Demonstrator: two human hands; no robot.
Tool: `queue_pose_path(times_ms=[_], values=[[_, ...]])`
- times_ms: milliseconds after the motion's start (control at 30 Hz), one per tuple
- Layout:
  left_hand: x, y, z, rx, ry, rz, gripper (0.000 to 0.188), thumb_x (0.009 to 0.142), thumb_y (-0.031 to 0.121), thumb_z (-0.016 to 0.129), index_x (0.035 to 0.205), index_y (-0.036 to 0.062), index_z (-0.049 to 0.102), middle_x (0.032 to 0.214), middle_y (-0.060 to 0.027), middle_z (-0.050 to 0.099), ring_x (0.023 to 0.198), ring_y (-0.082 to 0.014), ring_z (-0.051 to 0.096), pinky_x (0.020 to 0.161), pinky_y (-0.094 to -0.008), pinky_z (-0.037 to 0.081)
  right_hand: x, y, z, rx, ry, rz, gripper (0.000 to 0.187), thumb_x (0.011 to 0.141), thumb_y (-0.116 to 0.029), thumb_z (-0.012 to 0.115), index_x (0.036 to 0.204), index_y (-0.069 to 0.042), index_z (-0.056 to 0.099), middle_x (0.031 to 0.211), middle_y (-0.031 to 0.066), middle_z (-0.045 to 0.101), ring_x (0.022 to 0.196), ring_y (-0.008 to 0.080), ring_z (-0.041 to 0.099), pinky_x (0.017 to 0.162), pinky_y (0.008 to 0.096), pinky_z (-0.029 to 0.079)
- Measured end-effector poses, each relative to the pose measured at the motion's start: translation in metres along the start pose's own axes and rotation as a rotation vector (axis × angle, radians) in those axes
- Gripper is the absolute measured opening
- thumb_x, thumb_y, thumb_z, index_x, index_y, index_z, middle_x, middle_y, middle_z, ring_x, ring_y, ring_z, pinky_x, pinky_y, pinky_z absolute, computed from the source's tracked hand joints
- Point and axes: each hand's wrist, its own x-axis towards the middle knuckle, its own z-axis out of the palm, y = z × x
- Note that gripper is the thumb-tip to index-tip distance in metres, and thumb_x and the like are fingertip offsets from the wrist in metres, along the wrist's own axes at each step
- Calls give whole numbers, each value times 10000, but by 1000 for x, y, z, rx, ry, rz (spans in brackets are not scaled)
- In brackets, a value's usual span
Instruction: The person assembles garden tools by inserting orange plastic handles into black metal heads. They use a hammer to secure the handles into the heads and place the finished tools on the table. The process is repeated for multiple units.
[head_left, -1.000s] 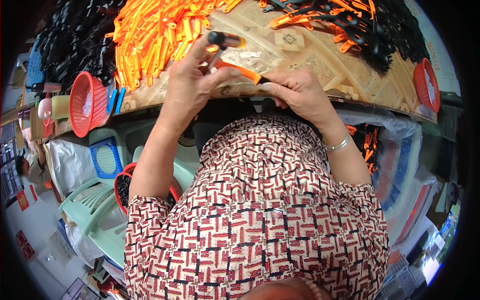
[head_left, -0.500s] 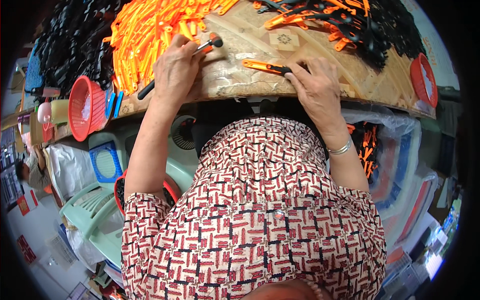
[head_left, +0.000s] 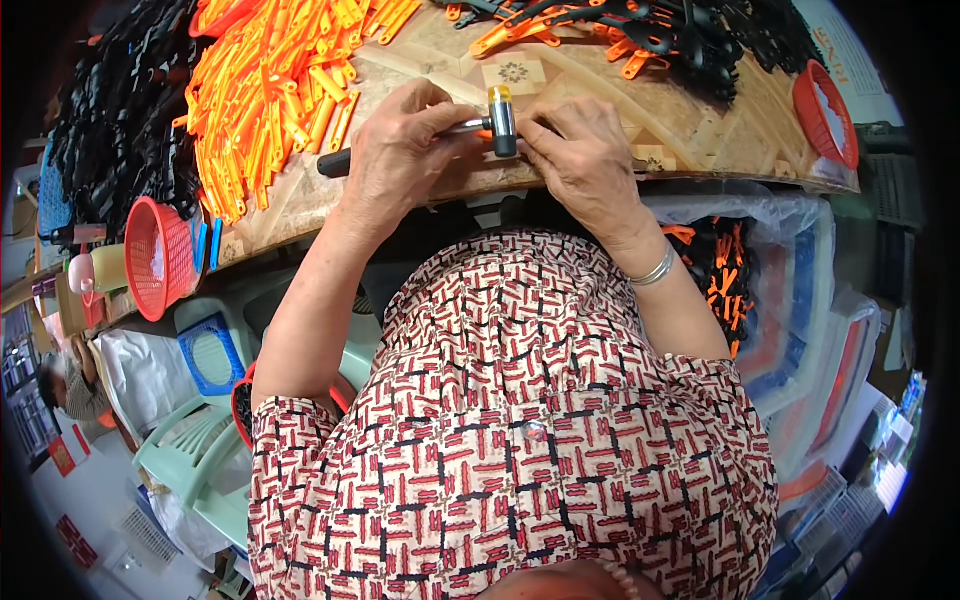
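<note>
My left hand (head_left: 400, 140) is closed around a small mallet (head_left: 503, 122) with a black grip, a metal shaft and a head tipped yellow at one end and black at the other. The mallet head stands between my hands, above the table's near edge. My right hand (head_left: 585, 155) is closed, thumb and fingers pinched just right of the head, at the end of an orange-and-black handle (head_left: 460, 146). Most of that handle is hidden by the mallet and my fingers; some orange shows beside my left fingertips.
A large heap of orange handles (head_left: 270, 110) lies left, beside black parts (head_left: 110, 130). Black and orange utensils (head_left: 650, 35) are piled at the far right. Red baskets stand at the left (head_left: 160, 260) and right (head_left: 828, 115) table edges. A plastic-lined crate (head_left: 790, 290) sits below right.
My left hand has moved right with the mallet, bringing its head between my hands. My right hand has shifted left, and the handle it pinches is now mostly covered.
</note>
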Motion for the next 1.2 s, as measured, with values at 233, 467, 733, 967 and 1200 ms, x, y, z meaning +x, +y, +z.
queue_pose_path(times_ms=[233,467,733,967,1200], values=[[1,0,10,84,-23,-5,237,796,203,819,1022,137,792,948,-28,686,940,-256,643,795,-375,543,-1,2,3,7,34,-4,220,805,-155,763,1025,-152,751,1023,-31,667,997,193,592,875,375,437],[3,7,4,74,-84,-74,262,810,221,817,1037,95,786,986,-59,705,955,-271,644,848,-382,522,1,2,4,44,60,-5,197,783,-125,753,978,-150,764,1037,-65,692,990,179,599,820,355,448],[10,10,4,98,-151,-210,328,847,344,783,1047,85,785,981,-65,705,959,-279,634,861,-379,507,4,3,3,71,30,1,168,775,-113,759,941,-139,763,1060,-81,717,973,170,606,812,352,448],[16,3,4,26,-175,-234,304,849,314,784,1024,66,784,928,-100,699,878,-286,671,798,-386,506,3,4,7,90,42,30,190,767,-118,770,953,-148,782,1048,-91,727,980,166,614,804,346,439],[31,13,-4,80,-325,-373,323,818,344,803,1021,93,789,928,-116,711,839,-295,678,773,-405,508,-1,10,6,43,14,-119,208,775,-106,728,975,-139,772,1046,-67,725,988,177,615,809,350,444]])
